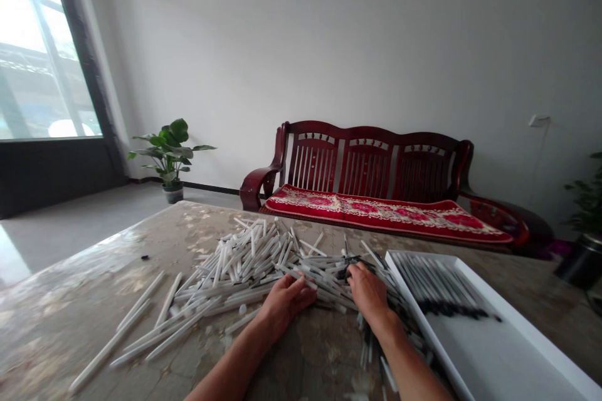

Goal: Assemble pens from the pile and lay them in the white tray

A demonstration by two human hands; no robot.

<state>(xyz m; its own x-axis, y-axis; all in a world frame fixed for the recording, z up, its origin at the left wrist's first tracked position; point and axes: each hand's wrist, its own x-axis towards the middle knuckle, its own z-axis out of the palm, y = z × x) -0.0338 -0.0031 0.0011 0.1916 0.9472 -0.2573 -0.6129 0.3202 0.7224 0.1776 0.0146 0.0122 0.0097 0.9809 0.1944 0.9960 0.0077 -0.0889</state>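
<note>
A large heap of whitish, translucent pen barrels (244, 257) spreads over the table in front of me. At its near edge my left hand (288, 299) has its fingers curled, with the pale end of a barrel showing at the fingertips. To the right, my right hand (369, 291) reaches down with thumb and fingers drawn together beside small black parts (347, 266) that look like pen caps. What its fingertips grip is hidden. Beside that hand stands a white tray (493, 357), where clear pens with black ends (437, 282) lie in a row.
The table (188, 376) has a patterned cover; several loose barrels (113, 341) and a small black piece (145, 257) lie at left. More black-ended pieces lie under my right forearm. Beyond are a dark red wooden bench (367, 163) and a potted plant (172, 156).
</note>
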